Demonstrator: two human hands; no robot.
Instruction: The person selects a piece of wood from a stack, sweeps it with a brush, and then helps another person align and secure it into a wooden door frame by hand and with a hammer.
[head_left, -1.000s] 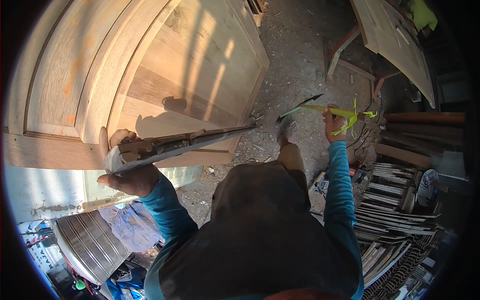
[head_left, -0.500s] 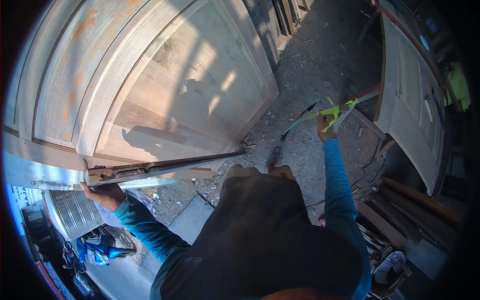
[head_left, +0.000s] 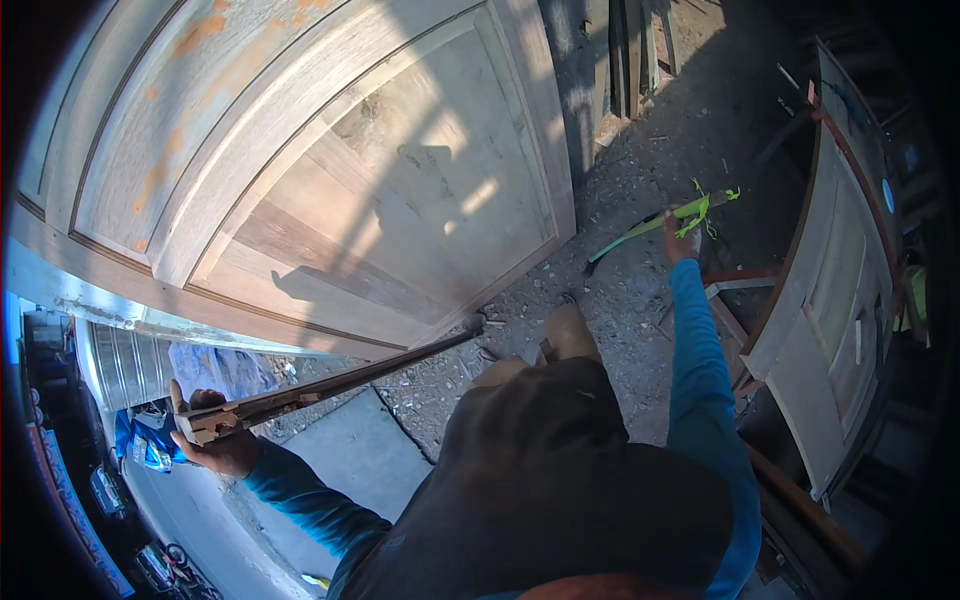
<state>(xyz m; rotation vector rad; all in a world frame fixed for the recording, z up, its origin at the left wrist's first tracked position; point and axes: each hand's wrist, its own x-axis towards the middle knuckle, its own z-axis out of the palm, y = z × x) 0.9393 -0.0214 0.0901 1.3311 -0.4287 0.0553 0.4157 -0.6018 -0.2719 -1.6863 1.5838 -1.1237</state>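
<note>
Dark wooden batten [head_left: 340, 383] slants across the lower left of the frame, its near end cradled in the left hand [head_left: 225, 453], the right hand [head_left: 683, 242] gripping a yellow-green strip [head_left: 691, 208]; steady support should spare the panelled door [head_left: 400, 190] knocks.

The left arm [head_left: 315, 508] goes out to the left, on the near side. The left hand [head_left: 228, 455] at its end is cupped in a hold, and one of its fingers [head_left: 178, 393] points to the far side. The right arm [head_left: 695, 360] reaches much farther, only a little bent. The right hand [head_left: 680, 241] is curled in a grip, far off to the right. Blue sleeves [head_left: 702, 420] cover both arms, nearly to the hands.
</note>
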